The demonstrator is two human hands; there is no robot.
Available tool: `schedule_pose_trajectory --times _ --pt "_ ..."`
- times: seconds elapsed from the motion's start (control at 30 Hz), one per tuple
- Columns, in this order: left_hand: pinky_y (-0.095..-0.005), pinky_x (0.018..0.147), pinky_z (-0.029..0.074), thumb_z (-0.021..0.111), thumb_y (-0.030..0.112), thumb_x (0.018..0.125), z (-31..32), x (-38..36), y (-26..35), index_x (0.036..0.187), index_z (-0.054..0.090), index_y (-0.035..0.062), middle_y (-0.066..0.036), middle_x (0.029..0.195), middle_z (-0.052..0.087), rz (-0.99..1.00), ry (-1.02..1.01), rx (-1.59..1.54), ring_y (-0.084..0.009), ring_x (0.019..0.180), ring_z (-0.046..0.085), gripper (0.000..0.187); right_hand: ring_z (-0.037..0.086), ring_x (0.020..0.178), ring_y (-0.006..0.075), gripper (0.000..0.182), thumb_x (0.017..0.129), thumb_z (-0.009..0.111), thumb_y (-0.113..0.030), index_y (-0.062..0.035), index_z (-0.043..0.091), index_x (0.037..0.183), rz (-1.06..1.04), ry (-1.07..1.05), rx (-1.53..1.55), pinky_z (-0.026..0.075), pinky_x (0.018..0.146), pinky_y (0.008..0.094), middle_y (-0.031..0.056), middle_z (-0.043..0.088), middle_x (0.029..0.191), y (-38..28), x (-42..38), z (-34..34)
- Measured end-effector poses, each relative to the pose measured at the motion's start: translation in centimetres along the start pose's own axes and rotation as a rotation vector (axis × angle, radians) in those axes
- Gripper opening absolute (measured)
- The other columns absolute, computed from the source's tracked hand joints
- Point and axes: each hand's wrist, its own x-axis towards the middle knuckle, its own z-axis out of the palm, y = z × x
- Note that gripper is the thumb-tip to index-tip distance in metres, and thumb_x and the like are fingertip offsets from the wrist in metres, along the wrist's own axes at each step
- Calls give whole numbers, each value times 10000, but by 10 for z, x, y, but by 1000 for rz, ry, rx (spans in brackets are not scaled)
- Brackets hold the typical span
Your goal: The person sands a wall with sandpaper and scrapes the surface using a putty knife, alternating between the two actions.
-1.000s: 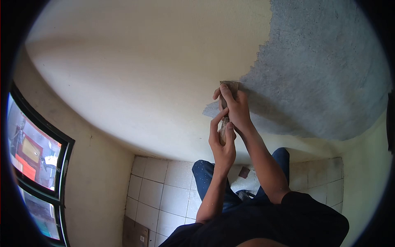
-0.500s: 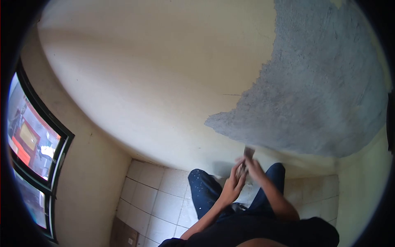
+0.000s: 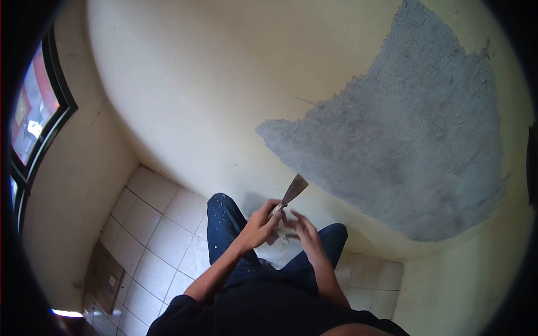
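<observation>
A putty knife (image 3: 295, 189) points up and to the right, its flat metal blade widening toward the tip. My left hand (image 3: 258, 228) is closed around its handle. Just to the right, my right hand (image 3: 307, 236) has its fingers apart and slightly bent, close beside the handle. Both hands are over my lap, between my knees. Beyond the blade tip rises the wall, where a large rough grey patch (image 3: 392, 145) shows amid cream paint (image 3: 224, 84).
My knees (image 3: 224, 210) in dark, white-speckled trousers face the wall. White tiles (image 3: 174, 215) cover the floor. A brown panel (image 3: 103, 274) lies at lower left, below a dark-framed window (image 3: 61, 106). Another wall (image 3: 465, 285) stands at right.
My right hand has come off the putty knife and opened. The left hand still grips it, and the blade now leans to the right. The view has shifted and turned.
</observation>
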Motion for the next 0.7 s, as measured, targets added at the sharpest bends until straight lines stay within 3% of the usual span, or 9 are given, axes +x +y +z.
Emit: schedule_pose_trajectory --times 0.07,0.17,0.3,0.33,0.43,0.47,0.57,0.6,0.7 --pt "-310 810 499 569 197 1078 13 2 30 1273 561 7 -50 925 634 53 -41 -115 -135 846 578 272 583 1232 148 496 1121 544 -248 -11 470 1550 -85 -16 37 450 1076 314 87 680 1274 -41 -1 6" --pt "-298 797 484 561 184 1080 37 -4 38 1216 570 4 -39 925 620 95 -92 -177 -127 855 572 225 576 1241 158 527 1119 544 -285 5 464 1553 -182 -57 37 453 1077 315 92 654 1332 -78 -13 9" --pt "-323 882 452 592 144 1059 67 -25 44 1106 629 19 -66 982 595 197 118 -164 -152 941 545 139 582 1297 203 546 1135 487 -330 -4 435 1570 -119 -13 85 508 1066 349 111 610 1408 -88 -44 20" --pt "-349 944 427 659 145 1008 66 -28 41 1054 686 43 -86 1064 593 256 139 -130 -207 1024 522 115 582 1323 220 544 1140 464 -351 -21 431 1571 -86 20 149 538 1046 385 113 585 1444 -82 -51 22" --pt "-411 1029 388 690 220 976 65 -33 44 1051 717 78 -107 1214 577 384 244 137 -298 1167 486 163 564 1329 192 535 1147 443 -365 -25 431 1560 -46 -27 222 523 1057 400 117 530 1490 -60 -70 16" --pt "-438 1085 342 720 249 945 62 -34 50 1012 739 98 -101 1290 558 341 220 144 -308 1237 441 167 603 1273 180 513 1141 471 -339 -7 459 1533 -49 -53 169 530 1028 370 98 585 1412 -64 -77 17" --pt "-440 1085 350 723 251 946 59 -32 63 1039 736 91 -110 1306 561 390 175 160 -314 1249 452 186 642 1162 157 505 1128 510 -334 22 495 1486 -102 -45 -141 544 957 335 91 615 1360 -62 -84 6" --pt "-423 1056 389 710 234 965 61 -29 59 1120 708 67 -114 1282 579 398 146 55 -296 1220 501 228 654 1025 148 458 1116 519 -299 50 536 1412 -98 8 -123 552 868 318 92 653 1214 -72 -89 7" --pt "-389 1033 433 686 209 994 64 -28 67 1232 696 43 -108 1254 624 300 93 -123 -239 1173 571 290 675 958 156 364 1089 552 -196 58 573 1348 -161 -92 -53 571 860 314 100 675 1051 -83 -81 -8"
